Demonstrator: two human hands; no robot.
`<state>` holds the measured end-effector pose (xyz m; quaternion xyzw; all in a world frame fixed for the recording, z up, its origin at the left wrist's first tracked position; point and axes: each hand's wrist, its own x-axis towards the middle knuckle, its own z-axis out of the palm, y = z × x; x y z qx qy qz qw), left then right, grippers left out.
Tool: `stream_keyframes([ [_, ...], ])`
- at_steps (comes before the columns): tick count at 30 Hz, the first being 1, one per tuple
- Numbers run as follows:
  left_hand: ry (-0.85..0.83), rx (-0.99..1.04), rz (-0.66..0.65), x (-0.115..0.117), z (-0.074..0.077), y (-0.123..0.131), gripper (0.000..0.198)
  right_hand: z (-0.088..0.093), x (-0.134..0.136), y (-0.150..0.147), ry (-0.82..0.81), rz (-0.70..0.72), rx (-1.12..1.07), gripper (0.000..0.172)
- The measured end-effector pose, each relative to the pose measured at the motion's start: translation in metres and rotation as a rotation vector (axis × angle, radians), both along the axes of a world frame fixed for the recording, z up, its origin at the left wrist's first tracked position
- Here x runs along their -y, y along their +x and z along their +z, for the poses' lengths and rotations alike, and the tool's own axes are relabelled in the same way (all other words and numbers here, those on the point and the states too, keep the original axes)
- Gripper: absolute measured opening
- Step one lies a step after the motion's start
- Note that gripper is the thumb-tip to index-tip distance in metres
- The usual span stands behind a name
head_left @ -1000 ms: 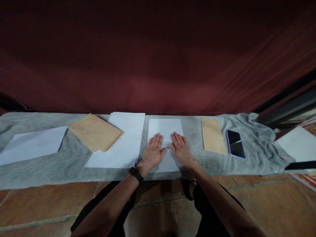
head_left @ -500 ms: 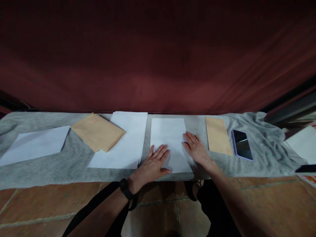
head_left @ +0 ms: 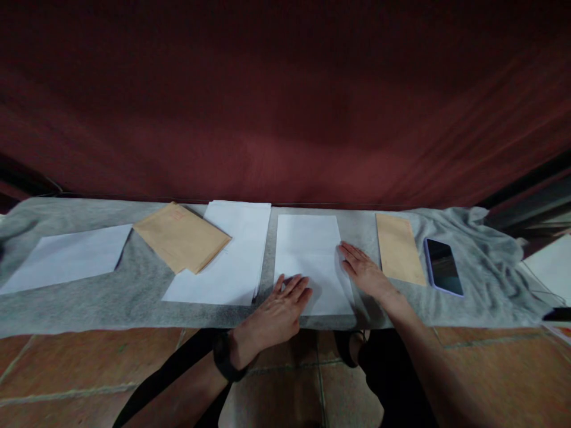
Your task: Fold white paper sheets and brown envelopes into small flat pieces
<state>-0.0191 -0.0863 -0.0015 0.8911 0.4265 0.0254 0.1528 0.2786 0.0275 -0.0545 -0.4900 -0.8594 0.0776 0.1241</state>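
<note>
A white sheet of paper (head_left: pixel 310 249) lies flat on the grey cloth (head_left: pixel 134 297) in front of me. My left hand (head_left: pixel 279 312) rests at the sheet's near left corner, fingers stretched out and together, holding nothing. My right hand (head_left: pixel 363 270) lies flat at the sheet's right edge, fingers extended, empty as well. A black band sits on my left wrist.
A stack of white paper (head_left: pixel 227 261) lies left of the sheet, with a tan envelope (head_left: pixel 182 236) overlapping it. Another white sheet (head_left: pixel 66 258) is at far left. A narrow tan envelope (head_left: pixel 399 248) and a phone (head_left: pixel 441 266) lie to the right. A dark red curtain hangs behind.
Both hands have slid off the middle of the sheet: the left drew back toward the near left corner, the right moved out to the right edge.
</note>
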Motion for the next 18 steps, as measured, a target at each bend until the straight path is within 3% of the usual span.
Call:
stream_keyframes([
  [4,0.011,0.036,-0.014,-0.005,0.003,-0.004,0.068,0.003,0.001,0.003,-0.010,0.013,-0.019,0.054],
  [7,-0.011,0.109,0.046,-0.019,0.009,-0.015,0.055,0.009,0.001,0.009,-0.059,0.026,-0.075,0.054],
  [11,0.003,0.338,0.308,-0.042,0.017,-0.031,0.024,0.023,0.003,0.016,-0.192,0.093,-0.190,0.053],
  [14,-0.016,0.613,0.486,-0.053,0.023,-0.036,0.020,0.033,0.005,0.013,-0.283,0.118,-0.276,0.042],
  [18,-0.170,0.885,0.625,-0.059,0.031,-0.033,0.023,0.037,0.006,0.001,-0.377,-0.010,-0.477,0.031],
])
